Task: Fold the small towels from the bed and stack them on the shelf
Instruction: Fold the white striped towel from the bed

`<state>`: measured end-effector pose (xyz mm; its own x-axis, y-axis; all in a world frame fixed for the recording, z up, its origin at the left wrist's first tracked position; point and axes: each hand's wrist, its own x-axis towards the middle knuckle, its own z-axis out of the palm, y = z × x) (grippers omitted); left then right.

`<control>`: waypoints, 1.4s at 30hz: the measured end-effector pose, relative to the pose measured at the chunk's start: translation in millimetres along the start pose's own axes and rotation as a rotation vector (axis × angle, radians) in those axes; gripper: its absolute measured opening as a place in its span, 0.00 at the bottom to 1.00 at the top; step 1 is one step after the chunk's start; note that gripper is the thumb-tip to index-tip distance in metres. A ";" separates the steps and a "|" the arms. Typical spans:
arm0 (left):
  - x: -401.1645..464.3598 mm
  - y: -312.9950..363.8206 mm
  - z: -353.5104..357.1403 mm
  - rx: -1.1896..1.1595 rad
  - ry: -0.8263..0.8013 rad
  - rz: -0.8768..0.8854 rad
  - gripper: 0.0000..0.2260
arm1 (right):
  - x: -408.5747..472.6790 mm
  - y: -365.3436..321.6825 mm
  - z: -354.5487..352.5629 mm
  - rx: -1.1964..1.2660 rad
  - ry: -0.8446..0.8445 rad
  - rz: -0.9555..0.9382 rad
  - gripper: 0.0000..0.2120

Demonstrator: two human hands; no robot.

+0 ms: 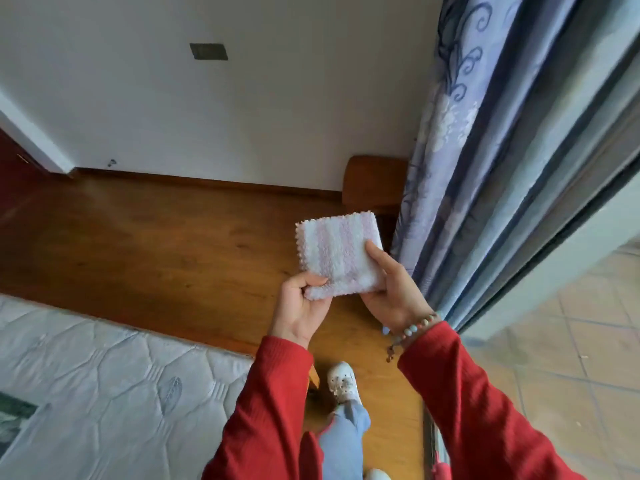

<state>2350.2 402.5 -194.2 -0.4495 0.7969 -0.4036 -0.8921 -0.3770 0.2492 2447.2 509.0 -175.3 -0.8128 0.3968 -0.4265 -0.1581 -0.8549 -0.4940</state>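
Pink-striped folded towel point(337, 258) held flat in both hands, stripes pointing away.

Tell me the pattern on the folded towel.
Pale pink and white stripes on the towel, head view.

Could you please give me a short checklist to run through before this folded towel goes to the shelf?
1. Small pink-and-white striped fleece towel folded into a compact square: ok.
2. Left hand pinches the near corner: ok.
3. Right hand supports the right edge, thumb on top: ok.
4. Towel clear of the blue floral curtain: ok.
5. Shelf in view: not ok; only a wooden ledge shows by the curtain, and I cannot tell its purpose.
6. More towels on the quilted white mattress: cannot tell.
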 end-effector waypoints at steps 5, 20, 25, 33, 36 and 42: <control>81.6 41.1 13.4 0.010 0.009 0.042 0.27 | 91.4 -30.6 18.0 -0.042 0.030 0.028 0.17; 243.4 288.6 29.4 -0.057 0.239 0.480 0.12 | 382.1 -54.3 198.5 -0.210 -0.212 0.313 0.17; 261.8 352.3 8.8 -0.094 0.119 0.535 0.28 | 460.3 -23.6 249.1 -0.287 -0.277 0.434 0.17; 322.9 446.7 20.4 -0.225 0.171 0.737 0.27 | 591.0 -7.9 323.3 -0.426 -0.384 0.601 0.17; 349.4 482.8 23.5 -0.215 0.210 0.783 0.25 | 639.9 -7.3 347.2 -0.432 -0.409 0.655 0.18; 373.7 546.8 22.2 -0.273 0.254 0.924 0.23 | 709.4 18.8 399.7 -0.448 -0.478 0.769 0.18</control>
<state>1695.5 504.6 -189.3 -0.9411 0.0229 -0.3374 -0.1522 -0.9197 0.3620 1643.4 640.8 -184.3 -0.7603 -0.4689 -0.4494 0.6489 -0.5788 -0.4938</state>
